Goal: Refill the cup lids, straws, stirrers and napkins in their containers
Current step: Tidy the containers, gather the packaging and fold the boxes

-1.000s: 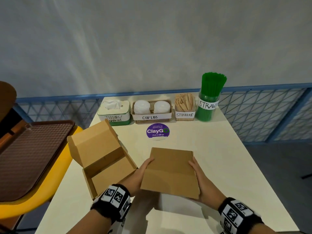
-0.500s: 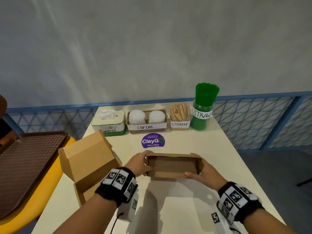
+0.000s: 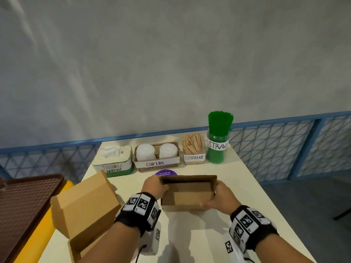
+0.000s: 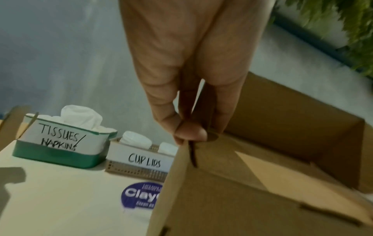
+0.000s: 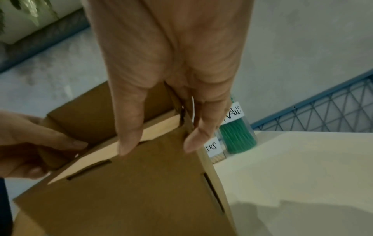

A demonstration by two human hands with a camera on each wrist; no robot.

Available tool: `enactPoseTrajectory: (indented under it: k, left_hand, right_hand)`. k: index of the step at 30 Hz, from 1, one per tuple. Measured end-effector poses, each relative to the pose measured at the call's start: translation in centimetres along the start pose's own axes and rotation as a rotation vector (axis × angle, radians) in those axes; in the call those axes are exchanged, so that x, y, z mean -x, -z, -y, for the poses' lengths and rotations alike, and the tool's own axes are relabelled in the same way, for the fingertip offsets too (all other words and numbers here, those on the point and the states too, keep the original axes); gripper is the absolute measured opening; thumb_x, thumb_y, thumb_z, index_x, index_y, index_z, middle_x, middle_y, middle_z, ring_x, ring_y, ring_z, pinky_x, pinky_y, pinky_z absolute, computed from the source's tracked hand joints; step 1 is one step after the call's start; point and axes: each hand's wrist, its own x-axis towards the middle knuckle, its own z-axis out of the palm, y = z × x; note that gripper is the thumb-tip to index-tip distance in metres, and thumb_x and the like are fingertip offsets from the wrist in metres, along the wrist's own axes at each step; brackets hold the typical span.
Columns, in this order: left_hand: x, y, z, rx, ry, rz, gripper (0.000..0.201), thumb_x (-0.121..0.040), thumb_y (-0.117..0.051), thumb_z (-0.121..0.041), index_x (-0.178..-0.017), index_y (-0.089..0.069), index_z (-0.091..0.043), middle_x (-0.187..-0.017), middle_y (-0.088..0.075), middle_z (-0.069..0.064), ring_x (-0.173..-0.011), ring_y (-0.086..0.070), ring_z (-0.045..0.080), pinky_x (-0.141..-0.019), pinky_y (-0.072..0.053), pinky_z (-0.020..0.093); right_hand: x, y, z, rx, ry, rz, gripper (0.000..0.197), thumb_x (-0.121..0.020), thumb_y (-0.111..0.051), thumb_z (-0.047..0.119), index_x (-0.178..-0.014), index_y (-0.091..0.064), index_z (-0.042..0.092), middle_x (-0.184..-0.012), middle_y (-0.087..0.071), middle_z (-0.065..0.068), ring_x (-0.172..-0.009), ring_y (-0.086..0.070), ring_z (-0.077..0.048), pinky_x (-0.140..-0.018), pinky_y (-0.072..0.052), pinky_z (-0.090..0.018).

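Observation:
Both hands hold a small brown cardboard box point(image 3: 188, 194) just above the table's middle, its open side towards me, with only bare cardboard inside. My left hand point(image 3: 155, 186) pinches the box's left wall point(image 4: 262, 183), and my right hand point(image 3: 218, 196) pinches its right wall point(image 5: 131, 191). Along the table's far edge stand the tissues/napkins box point(image 3: 114, 162), the cup lids basket point(image 3: 156, 158) with two white stacks, the stirrers holder point(image 3: 193, 150) and the green straws jar point(image 3: 218, 137).
A second cardboard box point(image 3: 83, 207) lies open at the table's left edge. A purple round sticker point(image 3: 165, 172) is half hidden behind the held box. A brown tray point(image 3: 24, 205) sits on a yellow seat to the left. Blue mesh railing runs behind the table.
The held box has moved away from me towards the containers and turned, so its open inside now faces me. Both hands have shifted onto its side walls.

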Motion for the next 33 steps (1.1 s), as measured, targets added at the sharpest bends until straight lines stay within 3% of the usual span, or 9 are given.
enactPoseTrajectory:
  k: [4,7,9,13,17,21,26,29,33]
  left_hand:
    - [-1.0,2.0,-1.1,0.237,0.072,0.083,0.023,-0.093,-0.049,-0.016,-0.072,-0.050,-0.008,-0.063,-0.057,0.010,-0.056,-0.059,0.024,-0.064,-0.055,0.036]
    - [-1.0,1.8,-1.3,0.341,0.150,0.167,0.022,-0.097,-0.039,-0.014,-0.078,-0.046,-0.005,-0.058,-0.051,0.011,-0.049,-0.050,0.021,-0.059,-0.052,0.033]
    - [-0.8,1.0,-1.0,0.348,0.169,0.219,0.018,-0.098,-0.034,-0.015,-0.092,-0.047,-0.004,-0.061,-0.050,0.010,-0.051,-0.050,0.020,-0.059,-0.051,0.032]
    - [-0.6,-0.1,-0.5,0.259,0.096,0.233,0.023,-0.098,-0.030,-0.013,-0.109,-0.047,-0.002,-0.064,-0.049,0.008,-0.053,-0.049,0.017,-0.056,-0.047,0.026]
    - [-0.5,-0.4,-0.3,0.245,0.052,0.240,0.029,-0.100,-0.029,-0.014,-0.119,-0.045,0.000,-0.076,-0.052,0.010,-0.059,-0.052,0.018,-0.056,-0.048,0.023]
    - [-0.1,-0.5,-0.3,0.210,0.031,0.223,0.033,-0.100,-0.028,-0.013,-0.125,-0.044,0.003,-0.113,-0.058,0.028,-0.100,-0.061,0.039,-0.064,-0.053,0.030]
    - [0.1,-0.9,-0.2,0.231,0.018,0.247,0.037,-0.099,-0.037,-0.015,-0.135,-0.036,-0.009,-0.130,-0.051,0.016,-0.116,-0.053,0.033,-0.084,-0.055,0.039]
    - [0.5,-1.4,0.0,0.182,-0.006,0.237,0.041,-0.097,-0.047,-0.018,-0.135,-0.033,-0.013,-0.130,-0.051,0.013,-0.114,-0.056,0.031,-0.081,-0.056,0.036]
    - [0.7,-1.8,0.4,0.187,-0.073,0.151,0.044,-0.094,-0.052,-0.016,-0.134,-0.034,-0.015,-0.126,-0.054,0.010,-0.111,-0.057,0.028,-0.079,-0.054,0.031]
  right_hand:
    - [-0.5,1.9,0.9,0.019,-0.002,0.102,0.087,-0.055,-0.089,0.026,-0.128,-0.044,0.014,-0.121,-0.055,0.000,-0.114,-0.052,-0.017,-0.092,-0.043,-0.023]
    - [-0.5,2.4,0.9,0.068,-0.021,0.141,0.081,-0.059,-0.087,0.027,-0.127,-0.044,0.016,-0.118,-0.057,0.003,-0.113,-0.053,-0.016,-0.086,-0.040,-0.020]
    - [-0.2,2.2,0.4,0.081,-0.025,0.159,0.084,-0.061,-0.086,0.029,-0.131,-0.040,0.017,-0.124,-0.057,0.000,-0.115,-0.053,-0.016,-0.088,-0.041,-0.021]
    - [0.7,1.4,-0.6,-0.008,0.036,0.114,0.112,-0.062,-0.085,0.026,-0.144,-0.009,0.025,-0.124,-0.051,0.002,-0.107,-0.052,-0.015,-0.084,-0.039,-0.022]
    - [1.1,1.1,-1.5,-0.015,0.059,0.037,0.110,-0.058,-0.087,0.029,-0.142,-0.016,0.025,-0.130,-0.047,-0.001,-0.109,-0.051,-0.017,-0.089,-0.046,-0.030]
    - [1.3,0.8,-1.4,-0.031,0.060,0.010,0.105,-0.058,-0.087,0.028,-0.139,-0.020,0.023,-0.127,-0.048,-0.001,-0.113,-0.049,-0.018,-0.095,-0.045,-0.034]
    - [1.6,0.8,-0.4,-0.054,0.089,-0.005,0.120,-0.063,-0.085,0.019,-0.145,0.001,0.032,-0.122,-0.045,0.004,-0.108,-0.053,-0.019,-0.091,-0.048,-0.029]
    - [1.8,1.2,0.3,-0.042,0.089,-0.006,0.110,-0.065,-0.083,0.015,-0.144,-0.007,0.028,-0.107,-0.046,0.005,-0.083,-0.051,-0.006,-0.068,-0.043,-0.009]
    - [2.0,1.6,0.3,-0.005,0.079,-0.010,0.088,-0.066,-0.083,0.017,-0.132,-0.025,0.022,-0.088,-0.044,0.010,-0.068,-0.042,0.004,-0.056,-0.039,-0.008]
